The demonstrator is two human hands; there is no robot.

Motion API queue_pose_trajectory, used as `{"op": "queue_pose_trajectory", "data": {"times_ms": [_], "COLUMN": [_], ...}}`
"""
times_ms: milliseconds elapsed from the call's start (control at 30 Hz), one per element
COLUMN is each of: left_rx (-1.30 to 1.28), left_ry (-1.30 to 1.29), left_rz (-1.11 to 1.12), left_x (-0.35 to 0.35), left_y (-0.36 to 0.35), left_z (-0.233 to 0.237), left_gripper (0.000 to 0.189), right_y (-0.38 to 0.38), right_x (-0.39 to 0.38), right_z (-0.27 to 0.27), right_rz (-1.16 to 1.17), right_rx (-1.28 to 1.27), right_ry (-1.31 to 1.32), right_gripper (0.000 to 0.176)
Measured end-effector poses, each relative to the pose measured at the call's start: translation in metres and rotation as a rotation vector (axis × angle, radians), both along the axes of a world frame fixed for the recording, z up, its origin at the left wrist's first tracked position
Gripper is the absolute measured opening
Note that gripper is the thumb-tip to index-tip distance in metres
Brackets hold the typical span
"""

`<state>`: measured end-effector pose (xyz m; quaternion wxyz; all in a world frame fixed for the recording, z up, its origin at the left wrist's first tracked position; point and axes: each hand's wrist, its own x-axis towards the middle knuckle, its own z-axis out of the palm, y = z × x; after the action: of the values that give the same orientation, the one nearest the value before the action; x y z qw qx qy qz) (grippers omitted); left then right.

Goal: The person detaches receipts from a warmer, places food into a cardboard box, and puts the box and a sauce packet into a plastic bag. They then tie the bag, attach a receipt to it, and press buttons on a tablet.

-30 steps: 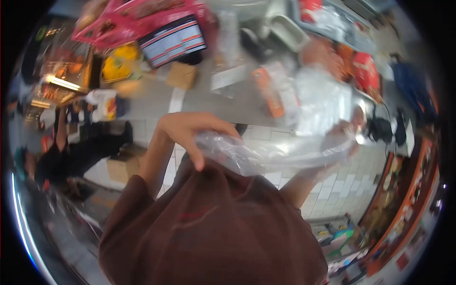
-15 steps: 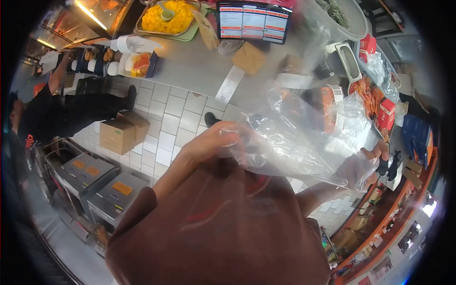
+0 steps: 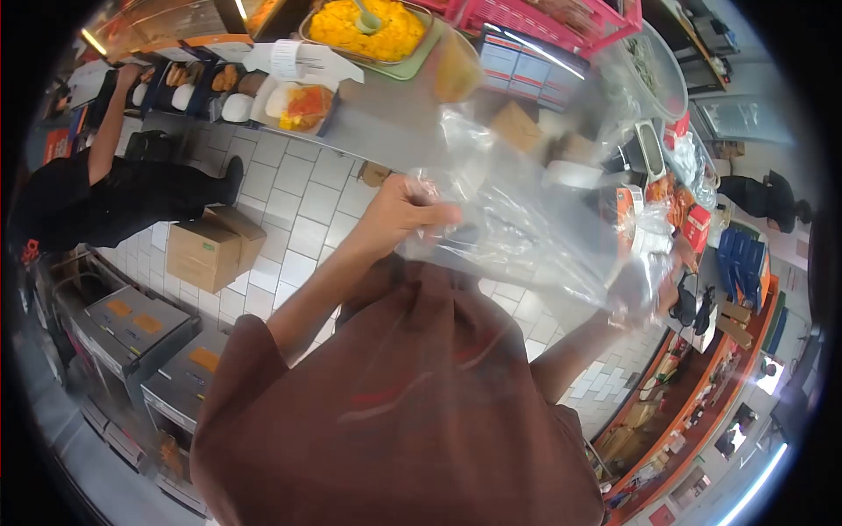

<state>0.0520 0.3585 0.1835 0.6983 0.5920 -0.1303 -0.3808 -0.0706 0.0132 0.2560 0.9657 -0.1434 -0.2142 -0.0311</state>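
Observation:
A clear plastic bag (image 3: 526, 219) is stretched between my two hands, above the front edge of the metal counter (image 3: 377, 123). My left hand (image 3: 408, 215) pinches one end of it between thumb and fingers. At the other end, my right hand (image 3: 653, 280) is closed on the bag and seen partly through the plastic. Behind the bag lie a brown paper packet (image 3: 517, 125) and a white container (image 3: 574, 174). An open box with food (image 3: 298, 107) sits on the counter to the left.
A tray of yellow food (image 3: 386, 31), a screen (image 3: 533, 66) and a pink crate (image 3: 579, 22) line the counter's back. Another person (image 3: 114, 193) reaches toward boxes at the left. A cardboard box (image 3: 206, 250) stands on the tiled floor. Someone in dark clothing (image 3: 759, 200) is far right.
The view has turned, so the counter items appear farther right. My left hand has risen slightly, and the bag hangs more stretched out between my hands. A person has come into view at the far right.

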Motion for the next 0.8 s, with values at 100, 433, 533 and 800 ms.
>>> {"op": "queue_pose_trajectory", "data": {"times_ms": [100, 433, 533, 800], "left_rx": [-0.231, -0.276, -0.379, 0.022], "left_ry": [0.315, 0.127, 0.232, -0.003], "left_rz": [0.328, 0.701, 0.786, 0.897], "left_x": [-0.016, -0.061, -0.076, -0.084], "left_y": [0.030, 0.095, 0.117, 0.115], "left_z": [-0.005, -0.005, -0.027, -0.045], "left_gripper": [0.019, 0.029, 0.027, 0.024], "right_y": [0.001, 0.109, 0.120, 0.219], "right_x": [0.013, 0.127, 0.146, 0.116], "right_z": [-0.055, -0.096, -0.138, -0.117], "right_rz": [-0.929, -0.495, -0.422, -0.538], "right_rx": [-0.826, -0.623, -0.727, -1.729], "right_ry": [0.425, 0.776, 0.738, 0.054], "right_gripper": [0.065, 0.021, 0.019, 0.028]}}
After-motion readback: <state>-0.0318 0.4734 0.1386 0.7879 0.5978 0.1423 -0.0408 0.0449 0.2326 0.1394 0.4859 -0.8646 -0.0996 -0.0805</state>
